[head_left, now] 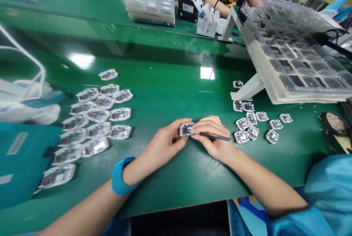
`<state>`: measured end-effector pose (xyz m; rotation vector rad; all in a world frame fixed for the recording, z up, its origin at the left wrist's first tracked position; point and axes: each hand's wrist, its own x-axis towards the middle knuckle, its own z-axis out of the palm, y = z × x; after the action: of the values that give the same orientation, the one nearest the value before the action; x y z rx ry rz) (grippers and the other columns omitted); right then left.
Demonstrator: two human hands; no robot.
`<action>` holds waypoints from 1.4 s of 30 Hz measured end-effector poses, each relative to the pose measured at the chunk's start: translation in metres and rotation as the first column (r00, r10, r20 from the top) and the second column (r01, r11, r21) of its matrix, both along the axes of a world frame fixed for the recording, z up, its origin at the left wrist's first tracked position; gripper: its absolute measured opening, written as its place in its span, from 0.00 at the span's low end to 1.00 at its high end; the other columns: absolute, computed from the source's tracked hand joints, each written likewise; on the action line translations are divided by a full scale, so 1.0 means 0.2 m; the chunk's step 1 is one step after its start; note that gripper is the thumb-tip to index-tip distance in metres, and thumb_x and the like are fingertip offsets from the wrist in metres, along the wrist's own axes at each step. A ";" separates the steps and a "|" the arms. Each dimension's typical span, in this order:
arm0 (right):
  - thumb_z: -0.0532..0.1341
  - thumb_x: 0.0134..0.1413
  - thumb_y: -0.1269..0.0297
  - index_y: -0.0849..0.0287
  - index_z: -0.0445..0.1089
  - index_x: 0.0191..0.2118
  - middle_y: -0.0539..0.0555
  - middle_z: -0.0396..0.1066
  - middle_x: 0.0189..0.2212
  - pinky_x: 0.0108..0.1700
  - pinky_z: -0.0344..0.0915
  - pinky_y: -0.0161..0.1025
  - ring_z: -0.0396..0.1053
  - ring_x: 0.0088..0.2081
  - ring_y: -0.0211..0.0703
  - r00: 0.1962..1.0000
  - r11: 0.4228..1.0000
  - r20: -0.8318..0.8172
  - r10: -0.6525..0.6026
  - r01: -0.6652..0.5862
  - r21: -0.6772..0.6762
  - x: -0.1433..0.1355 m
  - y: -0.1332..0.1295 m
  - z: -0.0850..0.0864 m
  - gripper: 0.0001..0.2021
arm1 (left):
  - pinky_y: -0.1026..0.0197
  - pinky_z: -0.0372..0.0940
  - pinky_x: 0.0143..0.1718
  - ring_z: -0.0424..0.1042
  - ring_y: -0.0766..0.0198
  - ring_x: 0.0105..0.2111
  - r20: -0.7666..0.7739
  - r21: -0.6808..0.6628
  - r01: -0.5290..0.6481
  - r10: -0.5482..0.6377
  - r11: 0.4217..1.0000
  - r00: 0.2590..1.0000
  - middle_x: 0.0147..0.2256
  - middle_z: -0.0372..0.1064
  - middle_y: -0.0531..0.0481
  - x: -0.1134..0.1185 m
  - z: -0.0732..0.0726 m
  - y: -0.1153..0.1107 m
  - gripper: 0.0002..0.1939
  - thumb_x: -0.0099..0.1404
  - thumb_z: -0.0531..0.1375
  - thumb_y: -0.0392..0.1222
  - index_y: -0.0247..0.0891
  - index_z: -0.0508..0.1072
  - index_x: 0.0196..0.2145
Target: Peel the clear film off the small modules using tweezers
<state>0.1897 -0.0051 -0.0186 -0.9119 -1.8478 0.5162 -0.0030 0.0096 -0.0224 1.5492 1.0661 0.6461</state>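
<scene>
Centrally in the frame, the left hand (168, 140) is pinching a white unit (186, 129) between thumb and fingers. The right hand (219, 147) is holding a dark tool (216, 136), its fingertips meeting the unit's right edge. On the green surface (170, 93), similar units (98, 129) are lying in rows at left, others (241, 136) clustering at right. A tray (308, 82) is sloping upper right.

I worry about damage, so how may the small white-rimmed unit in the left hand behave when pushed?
The unit is probably stiff: its rim shows an angular outline. It seems light: the left hand pinches it. Its inner parts look exposed, so may be fragile.
</scene>
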 end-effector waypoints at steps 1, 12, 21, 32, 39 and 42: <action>0.64 0.60 0.68 0.53 0.73 0.38 0.52 0.81 0.35 0.46 0.68 0.48 0.77 0.39 0.44 1.000 1.000 0.014 0.001 -0.001 -0.005 0.00 0.00 0.00 0.03 | 0.55 0.72 0.41 0.77 0.55 0.40 -0.021 0.008 0.008 -0.008 1.000 1.000 0.41 0.78 0.44 0.00 0.00 0.00 0.23 0.62 0.58 0.41 0.36 0.69 0.55; 0.64 0.58 0.69 0.53 0.73 0.37 0.52 0.80 0.32 0.45 0.68 0.50 0.77 0.36 0.46 0.999 0.999 0.039 -0.038 0.039 -0.029 0.01 0.00 0.01 0.03 | 0.59 0.69 0.34 0.75 0.59 0.32 -0.072 0.063 0.015 -0.010 0.998 0.997 0.34 0.76 0.49 0.02 0.02 -0.02 0.23 0.63 0.57 0.39 0.37 0.70 0.56; 0.64 0.59 0.69 0.51 0.72 0.38 0.50 0.80 0.33 0.46 0.67 0.50 0.77 0.36 0.45 0.995 1.000 0.102 -0.013 0.011 0.029 0.01 -0.02 0.04 0.04 | 0.62 0.65 0.28 0.67 0.66 0.24 -0.164 0.195 0.007 0.025 0.981 0.986 0.34 0.76 0.51 0.03 0.05 -0.03 0.22 0.62 0.56 0.37 0.38 0.72 0.54; 0.64 0.59 0.66 0.55 0.73 0.36 0.53 0.79 0.34 0.45 0.71 0.46 0.76 0.37 0.45 0.992 0.954 -0.066 -0.108 0.085 -0.287 0.01 -0.01 0.02 0.01 | 0.58 0.70 0.36 0.76 0.59 0.36 0.163 -0.146 -0.093 0.116 0.985 0.980 0.41 0.78 0.45 0.02 0.03 0.01 0.18 0.63 0.59 0.42 0.38 0.71 0.50; 0.65 0.59 0.67 0.55 0.73 0.36 0.53 0.79 0.33 0.44 0.69 0.47 0.75 0.37 0.45 0.983 0.960 -0.006 -0.184 0.179 -0.218 0.02 -0.01 0.02 0.00 | 0.56 0.70 0.42 0.76 0.58 0.40 0.167 -0.105 -0.106 0.123 0.989 0.978 0.44 0.77 0.44 0.02 -0.01 -0.01 0.19 0.63 0.59 0.43 0.37 0.70 0.50; 0.65 0.58 0.69 0.55 0.73 0.35 0.52 0.79 0.31 0.43 0.67 0.47 0.75 0.34 0.44 0.984 0.971 0.010 -0.179 0.178 -0.159 0.00 -0.03 0.03 0.02 | 0.55 0.70 0.40 0.76 0.57 0.39 0.102 -0.035 -0.119 0.122 0.992 0.987 0.44 0.77 0.44 0.03 -0.03 -0.02 0.20 0.64 0.58 0.44 0.37 0.70 0.53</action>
<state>0.1899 -0.0104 -0.0127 -1.1717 -1.7180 0.5586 0.0026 0.0047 -0.0285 1.4185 1.0920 0.7821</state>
